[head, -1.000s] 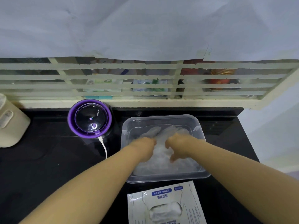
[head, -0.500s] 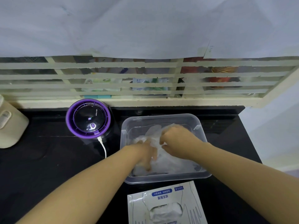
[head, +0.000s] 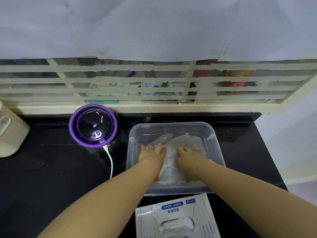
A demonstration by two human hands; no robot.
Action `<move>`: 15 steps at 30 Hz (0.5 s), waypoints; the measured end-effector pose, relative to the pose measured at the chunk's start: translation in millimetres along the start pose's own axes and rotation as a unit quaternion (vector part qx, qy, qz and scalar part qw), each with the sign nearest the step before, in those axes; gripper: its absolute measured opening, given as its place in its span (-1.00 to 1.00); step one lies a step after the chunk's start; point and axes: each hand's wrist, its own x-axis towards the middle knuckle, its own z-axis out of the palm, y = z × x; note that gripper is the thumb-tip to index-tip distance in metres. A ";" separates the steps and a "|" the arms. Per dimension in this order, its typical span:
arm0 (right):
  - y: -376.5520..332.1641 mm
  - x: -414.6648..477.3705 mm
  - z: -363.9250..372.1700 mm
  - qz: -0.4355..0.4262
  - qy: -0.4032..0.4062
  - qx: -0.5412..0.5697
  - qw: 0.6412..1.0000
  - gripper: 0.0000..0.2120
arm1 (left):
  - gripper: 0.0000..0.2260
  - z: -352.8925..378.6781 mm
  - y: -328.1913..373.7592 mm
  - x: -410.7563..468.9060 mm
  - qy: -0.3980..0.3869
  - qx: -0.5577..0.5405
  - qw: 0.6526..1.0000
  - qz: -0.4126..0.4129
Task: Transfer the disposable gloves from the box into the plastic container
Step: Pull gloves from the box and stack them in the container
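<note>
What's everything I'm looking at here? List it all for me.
plastic container: one, clear, centre of the counter
disposable gloves: a pile, translucent white, inside the container
glove box: one, white with blue labels, in front of the container
round device: one, purple and black, left of the container
cable: one, white, plugged into the round device
appliance: one, beige, far left edge
counter: one, black
taped window: one, cream strips, behind the counter
left hand: one, fingers spread, pressing on the gloves
right hand: one, resting on the gloves
</note>
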 end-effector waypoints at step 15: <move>1.3 -69.5 -54.2 0.003 0.123 0.088 0.988 -0.65 | -0.50 -25.6 -17.7 -52.3 0.059 0.068 0.994 0.061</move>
